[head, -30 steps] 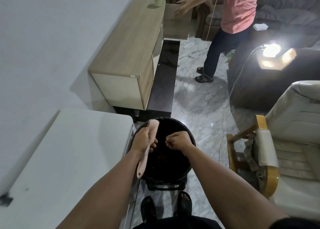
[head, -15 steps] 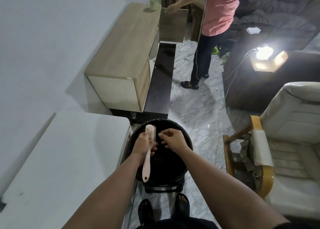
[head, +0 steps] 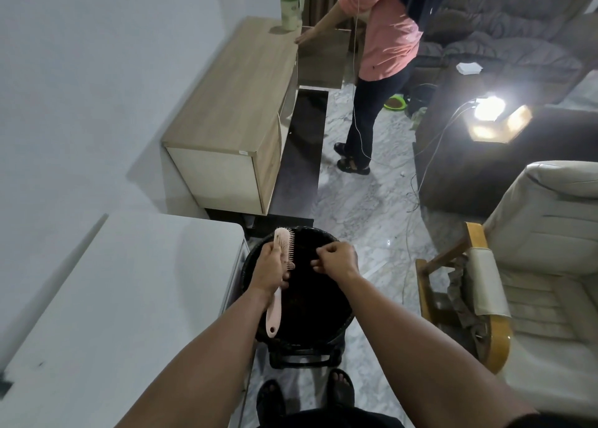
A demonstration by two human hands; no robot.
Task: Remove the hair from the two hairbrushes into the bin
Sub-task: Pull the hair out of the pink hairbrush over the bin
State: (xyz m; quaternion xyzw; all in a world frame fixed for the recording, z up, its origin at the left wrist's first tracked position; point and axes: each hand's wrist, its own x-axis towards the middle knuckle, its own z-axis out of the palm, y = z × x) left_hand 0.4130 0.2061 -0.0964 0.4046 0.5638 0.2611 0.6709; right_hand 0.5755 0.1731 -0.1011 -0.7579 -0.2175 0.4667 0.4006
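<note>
My left hand grips a pink hairbrush by its middle, bristles facing right, handle pointing down toward me. It hangs over the left rim of a round black bin on the floor in front of my feet. My right hand hovers over the bin just right of the bristles, fingertips pinched together; whether hair is between them is too small to tell. A second hairbrush is not visible.
A white table stands left of the bin. Beyond it is a wooden cabinet with a green jug. A person in a pink top stands by it. An armchair sits right; a bright lamp and cables lie on the marble floor.
My right hand went to the bristles and has now drawn slightly right, pinched. The brush turned more upright in my left hand. The person at the back walked closer to the cabinet.
</note>
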